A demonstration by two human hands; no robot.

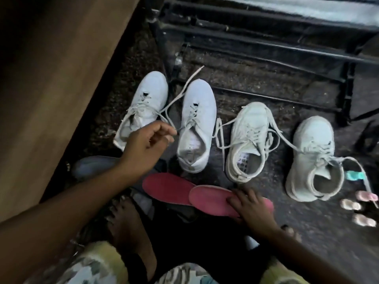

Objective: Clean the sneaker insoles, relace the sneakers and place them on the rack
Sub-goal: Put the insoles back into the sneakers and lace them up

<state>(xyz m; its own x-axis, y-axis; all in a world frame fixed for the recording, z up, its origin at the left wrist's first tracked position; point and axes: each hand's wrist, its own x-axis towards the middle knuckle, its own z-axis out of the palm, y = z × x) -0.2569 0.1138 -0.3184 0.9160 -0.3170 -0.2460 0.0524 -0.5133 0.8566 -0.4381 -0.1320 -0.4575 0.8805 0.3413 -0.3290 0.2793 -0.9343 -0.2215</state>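
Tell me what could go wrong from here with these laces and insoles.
1. The left hand pinches a loose lace crossing between the leftmost sneaker and second sneaker; a hard pull could strip eyelets or topple one.
2. A trailing lace links the third sneaker and fourth sneaker; lifting either toward the rack may drag the other.
3. The upper pink insole, under the right hand, overlaps the lower pink insole, which might get skipped.

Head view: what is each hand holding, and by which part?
Left hand pinches a loose white shoelace partway along its length. Right hand grips the upper pink insole at its right end, fingers on top.
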